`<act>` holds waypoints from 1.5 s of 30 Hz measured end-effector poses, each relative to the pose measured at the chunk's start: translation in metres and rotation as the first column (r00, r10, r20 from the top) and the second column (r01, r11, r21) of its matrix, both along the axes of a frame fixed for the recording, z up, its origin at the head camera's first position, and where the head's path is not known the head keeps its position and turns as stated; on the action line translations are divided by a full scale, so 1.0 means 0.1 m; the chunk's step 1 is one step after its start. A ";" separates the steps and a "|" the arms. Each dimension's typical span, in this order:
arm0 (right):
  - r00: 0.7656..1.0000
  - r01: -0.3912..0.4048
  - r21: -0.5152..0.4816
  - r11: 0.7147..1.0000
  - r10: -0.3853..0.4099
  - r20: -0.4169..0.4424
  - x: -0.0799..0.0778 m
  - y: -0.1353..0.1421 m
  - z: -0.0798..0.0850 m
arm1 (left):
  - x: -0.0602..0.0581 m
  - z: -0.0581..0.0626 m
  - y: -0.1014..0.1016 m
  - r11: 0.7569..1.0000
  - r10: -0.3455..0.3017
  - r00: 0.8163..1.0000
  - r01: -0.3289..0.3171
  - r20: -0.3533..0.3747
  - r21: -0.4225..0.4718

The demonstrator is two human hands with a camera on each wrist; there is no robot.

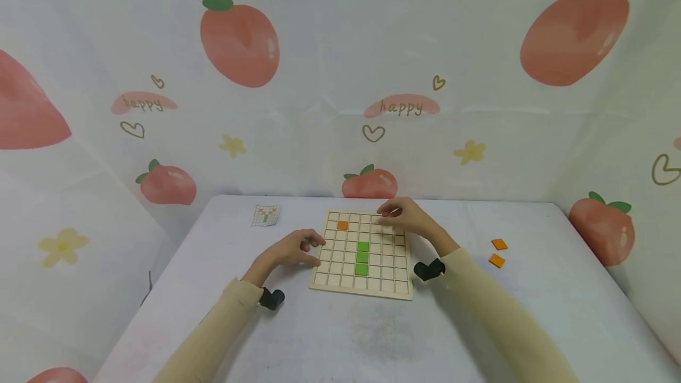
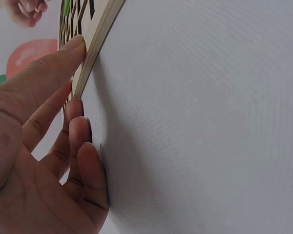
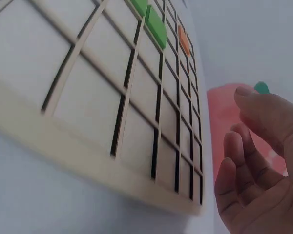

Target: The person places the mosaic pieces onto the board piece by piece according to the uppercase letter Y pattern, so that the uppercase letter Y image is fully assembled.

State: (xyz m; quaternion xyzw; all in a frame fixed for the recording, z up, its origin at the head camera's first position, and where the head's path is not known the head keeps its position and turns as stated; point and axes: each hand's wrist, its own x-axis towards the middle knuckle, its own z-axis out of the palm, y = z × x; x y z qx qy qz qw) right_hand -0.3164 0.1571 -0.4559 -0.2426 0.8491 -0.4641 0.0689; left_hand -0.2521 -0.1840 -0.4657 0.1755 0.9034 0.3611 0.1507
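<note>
A square wooden grid board [image 1: 362,294] lies on the table, holding one orange tile [image 1: 343,226] at its upper left and a column of green tiles [image 1: 362,257] near the middle. My left hand [image 1: 292,248] is at the board's left edge, with its thumb and index fingertips right at the rim [image 2: 100,36]. Over the upper right squares is my right hand [image 1: 407,216], its thumb and forefinger apart in the head view and no tile showing between them. The right wrist view has this hand [image 3: 263,161] just past the board's corner, the index finger mostly hidden behind the thumb.
Two loose orange tiles [image 1: 497,260] lie on the table to the right of the board. A small card [image 1: 265,215] with a coloured grid pattern is at the back left. A fruit-printed curtain [image 1: 319,75] hangs behind the table.
</note>
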 end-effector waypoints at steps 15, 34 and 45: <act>0.998 0.052 0.020 0.998 -0.053 0.033 0.13 0.66 0.02 | -0.01 -0.01 -0.01 1.000 -0.009 1.000 0.009 0.007 0.006; 1.000 0.023 0.130 0.991 -0.022 -0.010 0.09 0.89 -0.20 | -0.01 -0.01 -0.01 0.999 -0.029 1.000 0.029 0.007 0.019; 0.997 0.032 0.169 0.985 -0.021 -0.069 0.07 0.84 -0.21 | -0.01 -0.03 -0.01 1.000 -0.018 1.000 0.018 0.005 -0.003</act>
